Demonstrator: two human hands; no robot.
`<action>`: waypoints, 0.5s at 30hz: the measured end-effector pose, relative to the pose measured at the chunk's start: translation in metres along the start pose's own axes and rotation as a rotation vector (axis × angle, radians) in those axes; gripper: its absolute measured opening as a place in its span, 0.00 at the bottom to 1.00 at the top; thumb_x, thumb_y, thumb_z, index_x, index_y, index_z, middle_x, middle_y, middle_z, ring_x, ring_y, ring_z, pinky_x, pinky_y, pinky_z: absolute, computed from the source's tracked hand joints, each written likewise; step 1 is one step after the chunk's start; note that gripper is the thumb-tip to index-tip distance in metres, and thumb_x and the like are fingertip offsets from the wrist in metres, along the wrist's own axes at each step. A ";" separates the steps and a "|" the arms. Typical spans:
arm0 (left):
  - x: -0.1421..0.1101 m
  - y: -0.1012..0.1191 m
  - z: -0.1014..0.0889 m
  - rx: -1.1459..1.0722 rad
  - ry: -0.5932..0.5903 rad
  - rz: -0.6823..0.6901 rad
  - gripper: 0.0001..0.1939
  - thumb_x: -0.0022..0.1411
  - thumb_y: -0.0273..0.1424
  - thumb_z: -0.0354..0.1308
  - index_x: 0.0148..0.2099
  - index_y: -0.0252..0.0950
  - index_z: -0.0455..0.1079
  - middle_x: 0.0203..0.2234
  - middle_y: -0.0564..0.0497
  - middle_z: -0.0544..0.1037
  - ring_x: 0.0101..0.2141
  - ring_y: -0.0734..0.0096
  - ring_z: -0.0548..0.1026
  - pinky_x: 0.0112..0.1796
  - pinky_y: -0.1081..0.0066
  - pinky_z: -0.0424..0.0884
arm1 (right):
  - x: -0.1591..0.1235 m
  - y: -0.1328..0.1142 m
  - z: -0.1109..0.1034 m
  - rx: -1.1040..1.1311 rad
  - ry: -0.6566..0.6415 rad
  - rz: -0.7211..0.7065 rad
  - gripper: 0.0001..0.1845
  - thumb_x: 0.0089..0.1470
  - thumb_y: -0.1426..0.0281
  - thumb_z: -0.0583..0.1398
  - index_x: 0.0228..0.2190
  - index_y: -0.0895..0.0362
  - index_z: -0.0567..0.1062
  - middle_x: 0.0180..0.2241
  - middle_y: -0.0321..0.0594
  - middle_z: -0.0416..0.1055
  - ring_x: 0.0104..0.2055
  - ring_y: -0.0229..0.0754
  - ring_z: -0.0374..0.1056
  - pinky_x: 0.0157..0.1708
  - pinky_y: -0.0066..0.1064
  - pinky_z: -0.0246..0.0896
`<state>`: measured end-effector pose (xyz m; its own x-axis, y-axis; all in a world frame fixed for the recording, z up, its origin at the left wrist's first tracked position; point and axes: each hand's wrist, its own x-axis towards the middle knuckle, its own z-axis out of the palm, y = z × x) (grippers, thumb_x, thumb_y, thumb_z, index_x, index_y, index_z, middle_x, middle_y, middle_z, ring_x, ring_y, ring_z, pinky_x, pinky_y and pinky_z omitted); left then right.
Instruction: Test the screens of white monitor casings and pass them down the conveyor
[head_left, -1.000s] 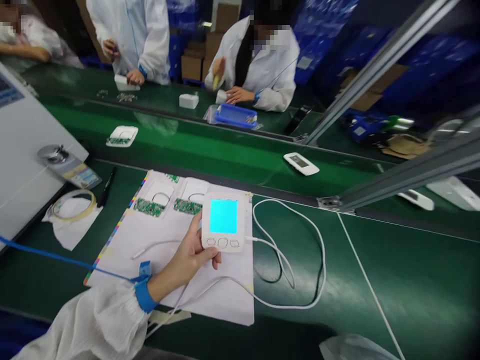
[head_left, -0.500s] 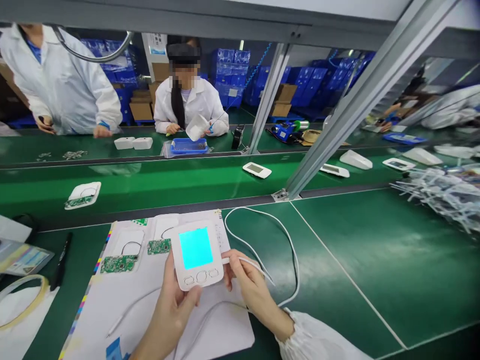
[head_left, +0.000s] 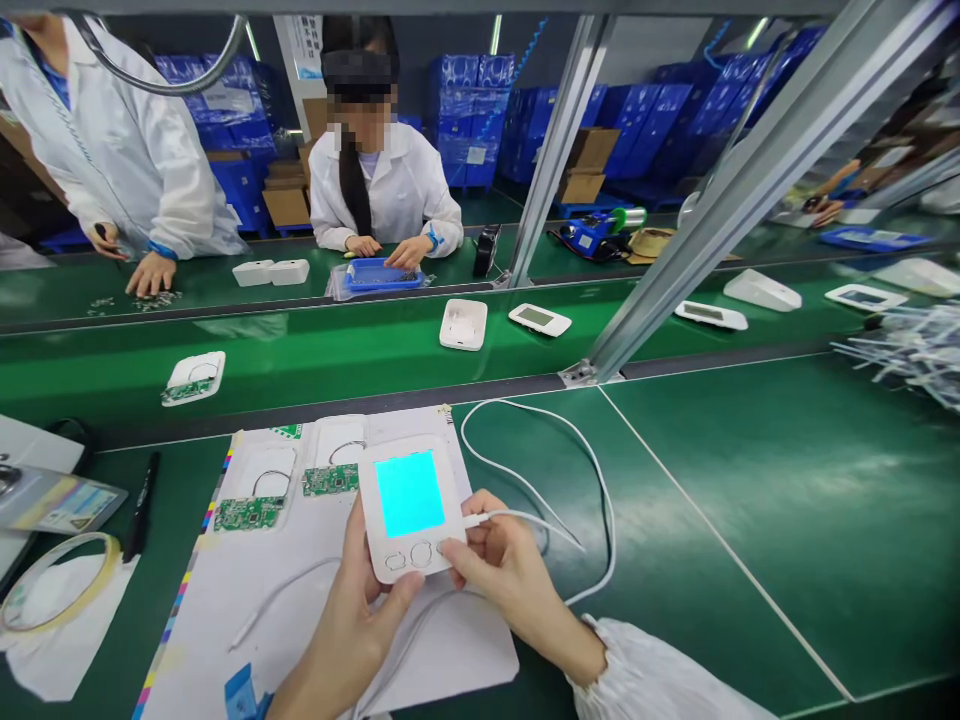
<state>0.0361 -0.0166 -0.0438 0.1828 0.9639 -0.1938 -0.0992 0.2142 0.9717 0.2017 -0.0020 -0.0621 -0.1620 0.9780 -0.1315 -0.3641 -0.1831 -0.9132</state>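
Observation:
A white square electronic device [head_left: 417,556] with a lit cyan screen and a row of round buttons is tilted up over the white paper. My left hand [head_left: 360,610] grips it by the left side, thumb along the bottom edge. The thumb of my right hand [head_left: 517,575] rests on the rightmost button, its other fingers curled by the right edge, partly hidden. A white cable [head_left: 517,514] is plugged into that edge. Behind the device lie two green circuit boards, the left board [head_left: 247,513] and the right board [head_left: 330,480], in white shells.
Rolled tape [head_left: 112,570] and a black pen [head_left: 141,505] lie at left. Beyond the paper [head_left: 300,640], a green conveyor [head_left: 337,350] carries white housings. A slanted metal post [head_left: 675,230] rises at right. Two people in white coats work opposite.
My right hand has shifted from the cable plug to the device, its thumb now on a button. An open white shell has appeared on the conveyor. The person opposite has let go of a white housing.

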 end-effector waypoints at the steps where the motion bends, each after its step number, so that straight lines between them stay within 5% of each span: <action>1: 0.000 0.001 0.000 -0.006 0.003 0.001 0.46 0.61 0.40 0.62 0.70 0.46 0.35 0.58 0.43 0.70 0.52 0.55 0.71 0.50 0.65 0.70 | 0.000 0.000 0.000 0.000 0.001 0.001 0.26 0.47 0.54 0.70 0.30 0.55 0.62 0.21 0.29 0.69 0.19 0.31 0.64 0.20 0.22 0.62; 8: 0.000 0.001 0.001 0.021 0.064 0.029 0.42 0.61 0.39 0.63 0.69 0.43 0.43 0.54 0.42 0.73 0.48 0.55 0.75 0.44 0.66 0.74 | -0.002 0.005 -0.002 -0.016 -0.029 0.006 0.23 0.50 0.55 0.68 0.31 0.55 0.63 0.23 0.31 0.69 0.21 0.34 0.65 0.22 0.25 0.63; 15: 0.003 0.001 0.003 0.053 0.165 0.021 0.43 0.61 0.39 0.63 0.69 0.42 0.41 0.48 0.42 0.75 0.42 0.57 0.77 0.31 0.70 0.75 | -0.003 0.012 -0.007 -0.093 -0.078 -0.071 0.17 0.57 0.56 0.64 0.33 0.57 0.71 0.39 0.39 0.64 0.30 0.37 0.72 0.24 0.25 0.65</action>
<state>0.0393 -0.0145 -0.0433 0.0178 0.9819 -0.1886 -0.0489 0.1892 0.9807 0.2044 -0.0060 -0.0750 -0.2109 0.9768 -0.0380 -0.2909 -0.0998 -0.9515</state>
